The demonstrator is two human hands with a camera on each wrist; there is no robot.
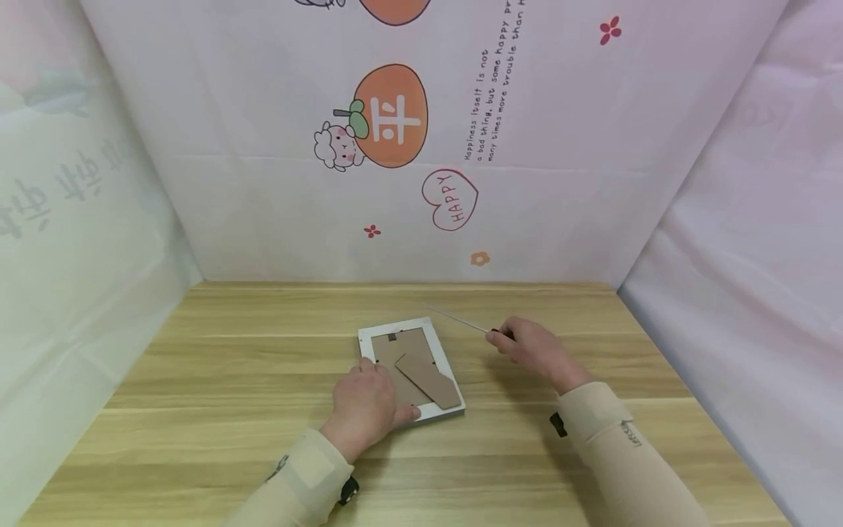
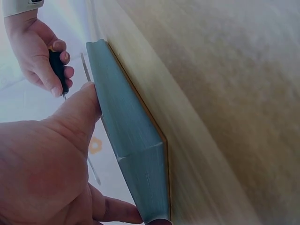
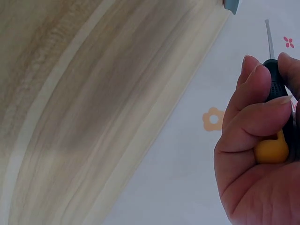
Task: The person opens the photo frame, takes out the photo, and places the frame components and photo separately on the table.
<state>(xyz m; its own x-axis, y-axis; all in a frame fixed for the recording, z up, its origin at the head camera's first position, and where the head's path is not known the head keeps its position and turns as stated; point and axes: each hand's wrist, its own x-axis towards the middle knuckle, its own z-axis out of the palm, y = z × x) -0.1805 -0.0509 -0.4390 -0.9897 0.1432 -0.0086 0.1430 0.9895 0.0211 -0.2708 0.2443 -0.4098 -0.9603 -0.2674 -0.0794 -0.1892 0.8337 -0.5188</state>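
Note:
A photo frame lies face down on the wooden table, showing its white border and brown backing board. Its cardboard stand leg slants across the back, and a small dark tab sits near the top of the board. My left hand grips the frame's near left corner, thumb along the near edge and fingers at the left side. In the left wrist view the frame's blue-grey side shows. My right hand holds a screwdriver by its dark and yellow handle, its thin shaft pointing left, above and apart from the frame.
The wood-grain table spreads around the frame. A white printed cloth hangs behind it, with further cloth walls at the left and right.

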